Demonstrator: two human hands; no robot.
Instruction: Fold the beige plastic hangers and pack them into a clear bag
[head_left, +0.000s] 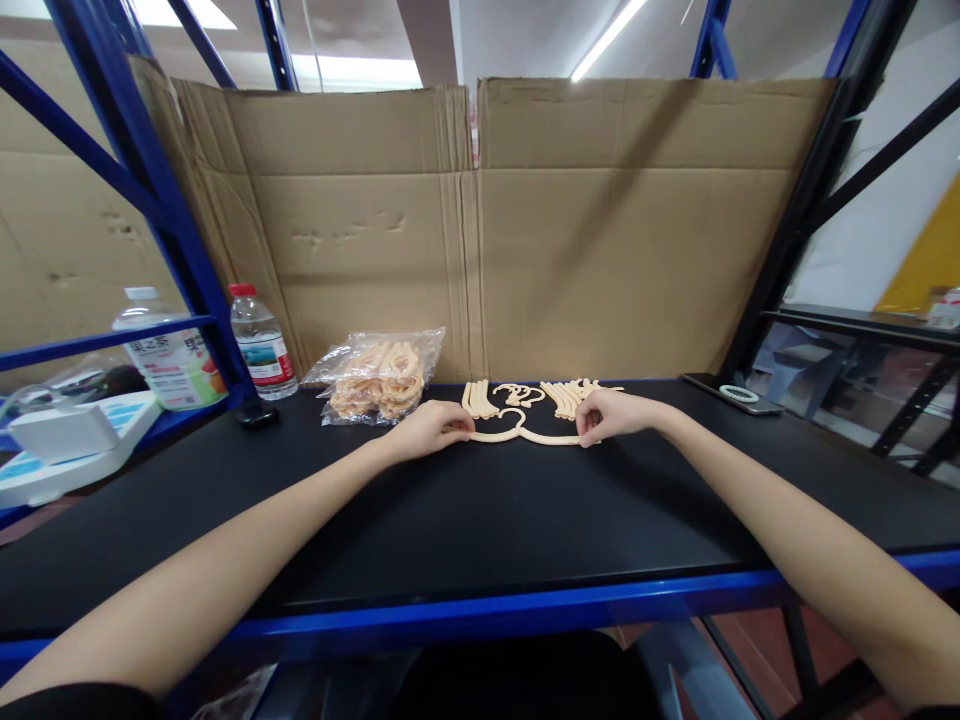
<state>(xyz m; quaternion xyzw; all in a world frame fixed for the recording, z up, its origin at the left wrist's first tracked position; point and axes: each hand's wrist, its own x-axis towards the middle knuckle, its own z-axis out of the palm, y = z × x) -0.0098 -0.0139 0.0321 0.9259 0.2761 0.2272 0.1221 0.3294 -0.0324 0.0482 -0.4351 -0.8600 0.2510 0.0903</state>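
Observation:
A cream-coloured clothes hanger (pixel 551 439) lies on the black tabletop (pixel 480 520), its hook pointing away from me. My left hand (pixel 431 428) pinches the left end of its bar. At the other end, the fingers of my right hand (pixel 600 415) close on the bar. Just behind it, several more hangers of the same kind (pixel 477 400) lie in an overlapping row, partly hidden by my right hand. To the left of that row, a clear plastic bag (pixel 382 375) holds more cream-coloured hangers.
Cardboard sheets (pixel 360 230) wall off the back. On the left stand a red-capped water bottle (pixel 261 345), a larger white-capped bottle (pixel 169 355), a small black object (pixel 257 413) and a white power strip (pixel 75 450). A phone (pixel 731 392) with a pale ring (pixel 739 393) lies back right.

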